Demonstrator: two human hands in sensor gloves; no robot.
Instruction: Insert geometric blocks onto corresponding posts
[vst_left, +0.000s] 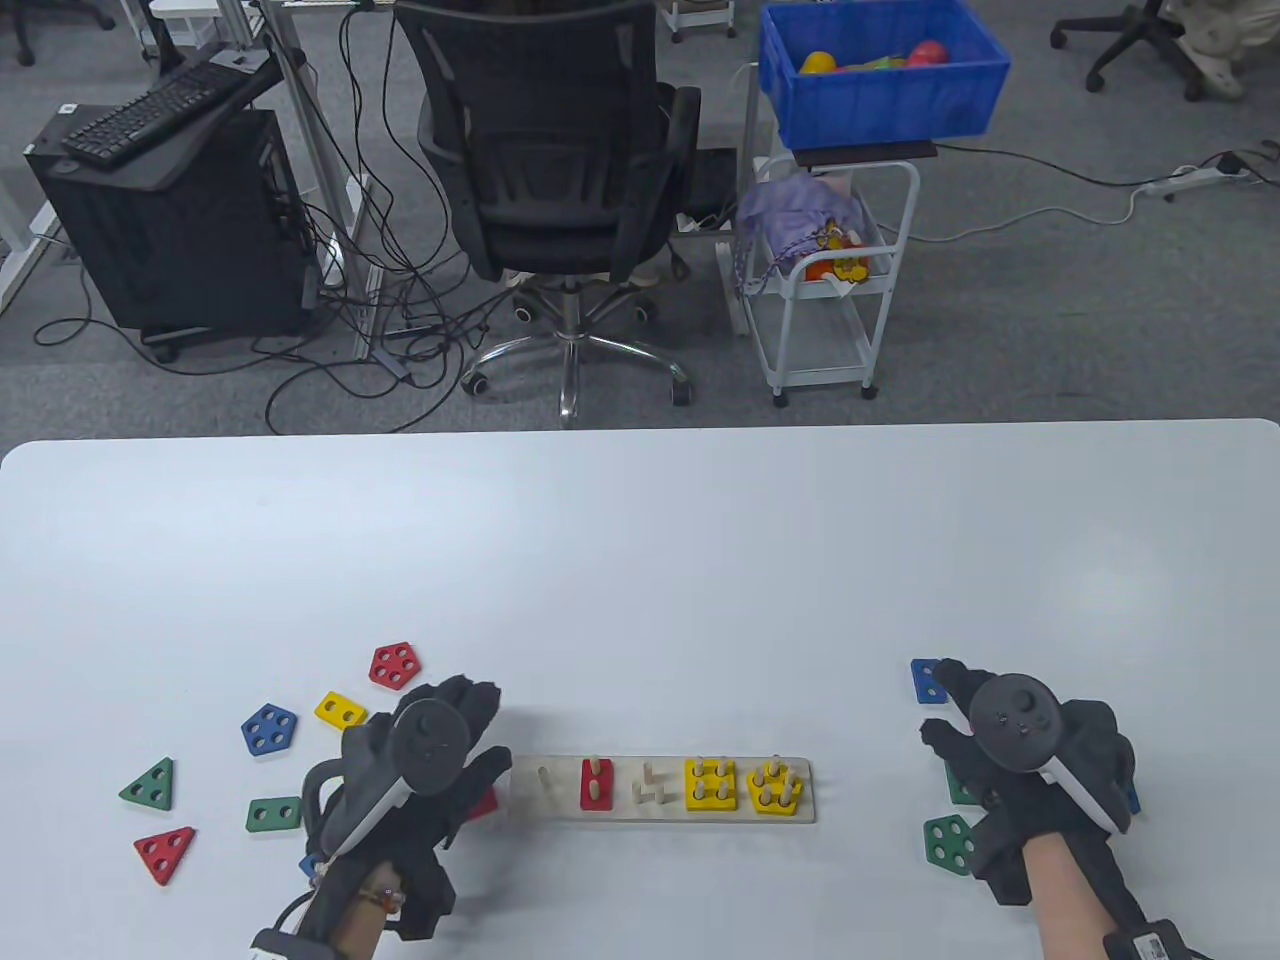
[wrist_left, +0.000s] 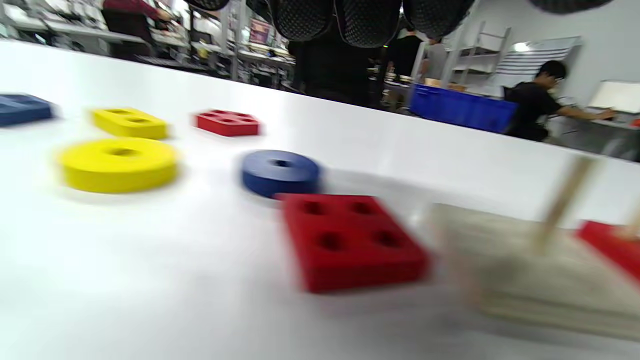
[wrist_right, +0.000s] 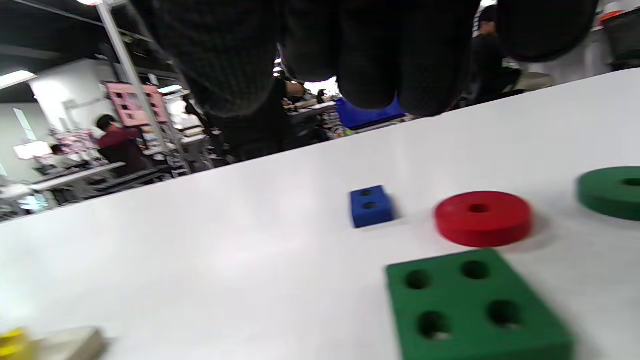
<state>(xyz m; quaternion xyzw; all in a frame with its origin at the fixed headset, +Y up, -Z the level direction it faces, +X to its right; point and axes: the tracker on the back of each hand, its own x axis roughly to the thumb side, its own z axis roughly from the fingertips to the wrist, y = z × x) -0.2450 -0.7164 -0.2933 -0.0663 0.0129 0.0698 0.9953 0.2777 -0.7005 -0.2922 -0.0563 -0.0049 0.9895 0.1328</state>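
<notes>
The peg board (vst_left: 663, 795) lies on the white table (vst_left: 640, 560) with a red block, a yellow square and a yellow pentagon already seated, leaving its single peg and its three-peg group bare. The main risk from here is a mismatch: blocks with one, two, three, four and five holes lie mixed on both sides of the board, so a grab made by colour could bring a block whose holes do not fit the free pegs. A tilted block could also jam partway down, and pushing on it might slide or tip the light board. The left hand (vst_left: 420, 775) hovers just left of the board's end, palm down, over a red four-hole square (wrist_left: 350, 240) that lies flat beside the board; a blue ring (wrist_left: 280, 172) and a yellow ring (wrist_left: 118, 163) lie beyond it. Its fingers look loosely spread and it seems to hold nothing, though the blur leaves that uncertain. The right hand (vst_left: 1020, 760) is well to the right of the board, fingers splayed above a green four-hole square (wrist_right: 475, 305), a red ring (wrist_right: 482, 217) and a small blue block (wrist_right: 371, 206), gripping none of them.
</notes>
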